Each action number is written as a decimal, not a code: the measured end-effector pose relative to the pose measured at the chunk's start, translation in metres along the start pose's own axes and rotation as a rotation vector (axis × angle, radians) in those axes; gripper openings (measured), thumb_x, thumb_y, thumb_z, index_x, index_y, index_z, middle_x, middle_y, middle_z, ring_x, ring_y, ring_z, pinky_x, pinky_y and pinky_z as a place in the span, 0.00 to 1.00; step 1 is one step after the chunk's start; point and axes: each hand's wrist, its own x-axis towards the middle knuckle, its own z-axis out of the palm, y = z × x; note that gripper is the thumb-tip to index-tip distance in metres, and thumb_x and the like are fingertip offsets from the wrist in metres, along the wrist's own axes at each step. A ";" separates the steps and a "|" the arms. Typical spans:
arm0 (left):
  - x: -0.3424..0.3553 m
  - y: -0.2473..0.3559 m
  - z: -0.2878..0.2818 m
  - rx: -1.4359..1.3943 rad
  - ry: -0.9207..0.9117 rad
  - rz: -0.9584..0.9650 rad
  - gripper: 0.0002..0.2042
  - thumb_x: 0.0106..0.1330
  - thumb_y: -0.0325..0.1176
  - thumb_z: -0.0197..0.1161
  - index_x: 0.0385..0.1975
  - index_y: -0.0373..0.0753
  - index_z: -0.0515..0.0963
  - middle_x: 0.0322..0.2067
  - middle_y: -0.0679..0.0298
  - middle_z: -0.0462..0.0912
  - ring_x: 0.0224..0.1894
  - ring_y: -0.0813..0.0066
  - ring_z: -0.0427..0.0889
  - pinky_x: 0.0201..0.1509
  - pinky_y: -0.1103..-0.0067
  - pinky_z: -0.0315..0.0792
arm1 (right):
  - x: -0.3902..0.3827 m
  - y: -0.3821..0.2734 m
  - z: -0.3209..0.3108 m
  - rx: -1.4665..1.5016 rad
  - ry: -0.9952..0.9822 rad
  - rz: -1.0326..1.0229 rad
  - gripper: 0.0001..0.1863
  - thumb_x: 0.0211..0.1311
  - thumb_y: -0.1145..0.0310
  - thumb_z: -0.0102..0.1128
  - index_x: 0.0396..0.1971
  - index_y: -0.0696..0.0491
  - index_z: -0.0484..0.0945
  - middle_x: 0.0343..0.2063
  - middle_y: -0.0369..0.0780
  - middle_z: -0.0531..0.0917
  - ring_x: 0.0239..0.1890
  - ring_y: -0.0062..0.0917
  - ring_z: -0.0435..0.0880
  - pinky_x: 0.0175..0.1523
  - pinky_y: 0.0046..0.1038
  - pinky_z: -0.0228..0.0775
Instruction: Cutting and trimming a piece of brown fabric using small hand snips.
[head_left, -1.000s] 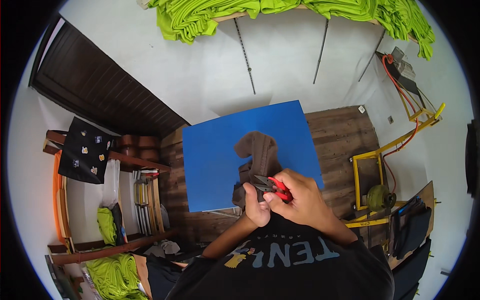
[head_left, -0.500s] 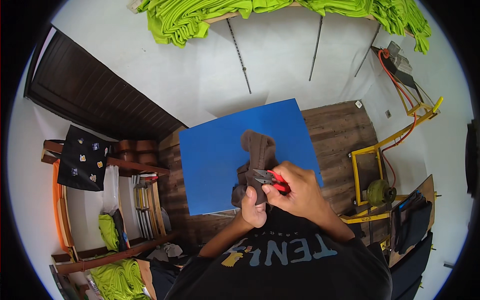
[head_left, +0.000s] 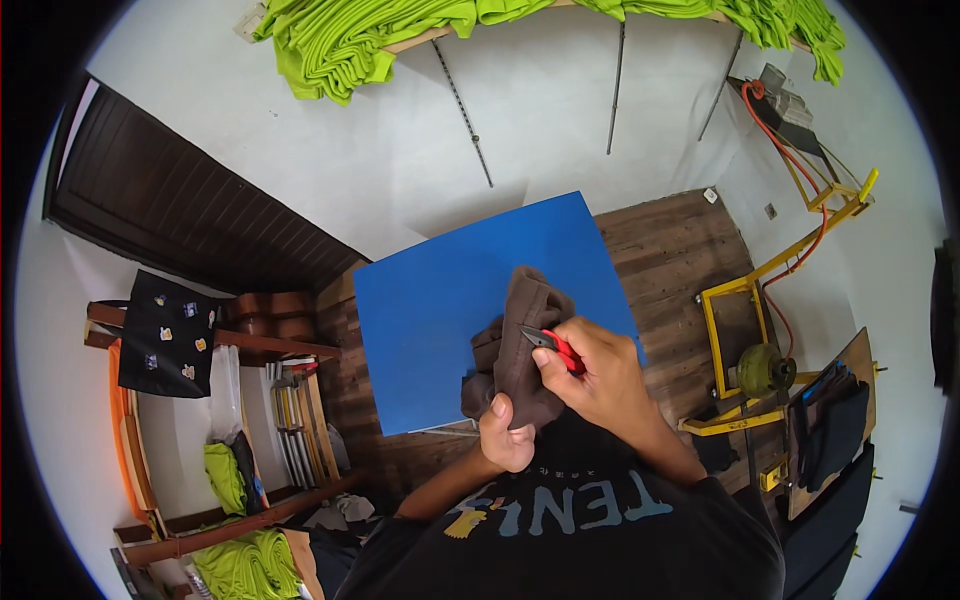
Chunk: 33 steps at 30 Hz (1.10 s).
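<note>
A bunched piece of brown cloth with a sewn seam (head_left: 520,365) is held up over the blue tabletop (head_left: 430,330). My left hand (head_left: 506,437) grips its near end, thumb on top, the other fingers hidden beneath. In my right hand (head_left: 598,366) is a pair of red-handled thread snips (head_left: 567,352), fingers wrapped round the handles. The dark blades lie close together and point left, against or just above the seam; whether they touch it I cannot tell.
Left of the table stands a shelf rack (head_left: 250,520) with folded green cloth and a black bag (head_left: 165,335). A dark slatted door (head_left: 190,200) is behind it. A yellow metal frame (head_left: 715,350) stands at the right. Green garments (head_left: 340,50) lie on a high wall shelf.
The snips' blades were spread apart and have come together. The brown cloth has turned and straightened, its far end shifting right. The whole view has tilted slightly.
</note>
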 end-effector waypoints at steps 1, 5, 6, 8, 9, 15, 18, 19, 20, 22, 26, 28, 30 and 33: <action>0.001 -0.001 -0.002 -0.171 -0.080 0.002 0.33 0.74 0.50 0.39 0.66 0.25 0.61 0.65 0.49 0.68 0.67 0.59 0.68 0.71 0.67 0.59 | -0.002 0.000 0.000 0.001 -0.004 0.014 0.12 0.56 0.68 0.70 0.29 0.57 0.74 0.22 0.40 0.78 0.20 0.32 0.79 0.25 0.30 0.71; -0.006 0.001 -0.001 -0.025 -0.048 -0.057 0.33 0.74 0.50 0.39 0.66 0.24 0.60 0.65 0.48 0.67 0.68 0.58 0.67 0.71 0.67 0.58 | -0.006 -0.001 0.001 0.006 0.022 0.035 0.12 0.58 0.68 0.69 0.31 0.58 0.74 0.23 0.42 0.78 0.21 0.34 0.79 0.26 0.30 0.71; -0.008 0.001 -0.001 0.135 -0.033 -0.048 0.33 0.74 0.50 0.39 0.66 0.24 0.60 0.65 0.48 0.67 0.68 0.58 0.67 0.72 0.67 0.58 | -0.007 -0.001 0.000 -0.002 0.021 0.048 0.12 0.58 0.68 0.69 0.31 0.58 0.75 0.24 0.42 0.78 0.22 0.34 0.80 0.26 0.31 0.72; -0.011 0.001 -0.004 0.076 -0.011 -0.053 0.33 0.74 0.50 0.39 0.66 0.24 0.60 0.65 0.47 0.67 0.68 0.57 0.66 0.72 0.66 0.57 | -0.008 -0.001 0.000 -0.007 0.023 0.064 0.12 0.59 0.68 0.68 0.32 0.58 0.75 0.24 0.43 0.79 0.22 0.35 0.80 0.27 0.31 0.72; -0.011 0.001 -0.007 -0.010 -0.026 -0.054 0.33 0.74 0.50 0.39 0.66 0.24 0.60 0.65 0.47 0.67 0.68 0.57 0.66 0.72 0.66 0.57 | -0.008 -0.002 0.000 -0.003 0.027 0.066 0.12 0.59 0.68 0.68 0.32 0.58 0.75 0.25 0.44 0.79 0.23 0.36 0.81 0.27 0.32 0.72; -0.014 -0.006 -0.021 -0.517 -0.123 -0.026 0.33 0.73 0.49 0.43 0.66 0.23 0.60 0.65 0.47 0.67 0.68 0.57 0.67 0.72 0.66 0.58 | -0.004 -0.003 0.002 -0.007 0.012 0.082 0.12 0.60 0.67 0.67 0.33 0.58 0.75 0.25 0.45 0.80 0.23 0.38 0.81 0.28 0.33 0.72; -0.018 -0.004 -0.022 -0.634 -0.072 -0.051 0.32 0.71 0.47 0.46 0.64 0.23 0.61 0.64 0.47 0.68 0.66 0.57 0.69 0.70 0.67 0.60 | -0.001 -0.003 0.003 -0.015 0.002 0.117 0.11 0.60 0.67 0.67 0.34 0.58 0.75 0.24 0.46 0.79 0.23 0.38 0.80 0.28 0.33 0.72; -0.019 -0.002 -0.022 -0.639 -0.071 -0.072 0.32 0.69 0.46 0.47 0.63 0.23 0.62 0.64 0.47 0.69 0.65 0.57 0.70 0.70 0.68 0.61 | 0.000 -0.002 0.003 -0.025 0.002 0.133 0.12 0.60 0.67 0.67 0.34 0.58 0.75 0.24 0.46 0.79 0.23 0.38 0.80 0.28 0.34 0.72; -0.017 -0.001 -0.022 -0.616 -0.091 -0.069 0.31 0.68 0.45 0.48 0.63 0.23 0.63 0.63 0.47 0.69 0.64 0.57 0.70 0.69 0.68 0.61 | 0.002 -0.002 0.004 -0.018 0.011 0.127 0.11 0.60 0.67 0.67 0.33 0.58 0.74 0.24 0.45 0.78 0.23 0.38 0.80 0.28 0.34 0.71; -0.010 -0.001 -0.023 -0.542 -0.151 -0.038 0.31 0.65 0.43 0.49 0.61 0.23 0.64 0.61 0.47 0.71 0.63 0.57 0.71 0.68 0.68 0.62 | 0.004 -0.002 0.005 -0.012 0.042 0.119 0.11 0.60 0.68 0.66 0.31 0.58 0.74 0.23 0.45 0.78 0.22 0.38 0.79 0.28 0.34 0.71; -0.006 0.009 -0.014 -0.253 -0.044 -0.103 0.36 0.59 0.45 0.58 0.65 0.30 0.61 0.63 0.54 0.69 0.63 0.65 0.71 0.65 0.73 0.65 | 0.008 0.000 0.003 -0.023 0.004 0.096 0.12 0.59 0.67 0.67 0.31 0.57 0.73 0.22 0.45 0.77 0.22 0.38 0.78 0.27 0.33 0.70; -0.005 0.018 -0.005 -0.092 0.051 -0.166 0.41 0.56 0.47 0.64 0.68 0.34 0.58 0.65 0.58 0.68 0.64 0.70 0.70 0.63 0.77 0.67 | 0.010 0.000 0.004 -0.009 0.019 0.114 0.12 0.59 0.67 0.67 0.31 0.57 0.73 0.22 0.45 0.77 0.21 0.38 0.78 0.27 0.33 0.70; -0.001 0.024 0.000 -0.021 0.094 -0.211 0.44 0.54 0.49 0.65 0.70 0.35 0.56 0.67 0.59 0.66 0.67 0.69 0.66 0.66 0.75 0.62 | 0.012 0.002 0.003 -0.014 -0.001 0.112 0.12 0.59 0.67 0.67 0.31 0.57 0.73 0.22 0.45 0.77 0.21 0.38 0.78 0.27 0.34 0.69; 0.007 0.026 0.002 -0.034 0.065 -0.219 0.46 0.55 0.51 0.61 0.71 0.31 0.53 0.69 0.55 0.62 0.71 0.62 0.60 0.75 0.68 0.51 | 0.016 0.004 0.004 -0.015 0.011 0.117 0.12 0.59 0.67 0.67 0.30 0.58 0.73 0.21 0.45 0.76 0.21 0.38 0.78 0.27 0.34 0.69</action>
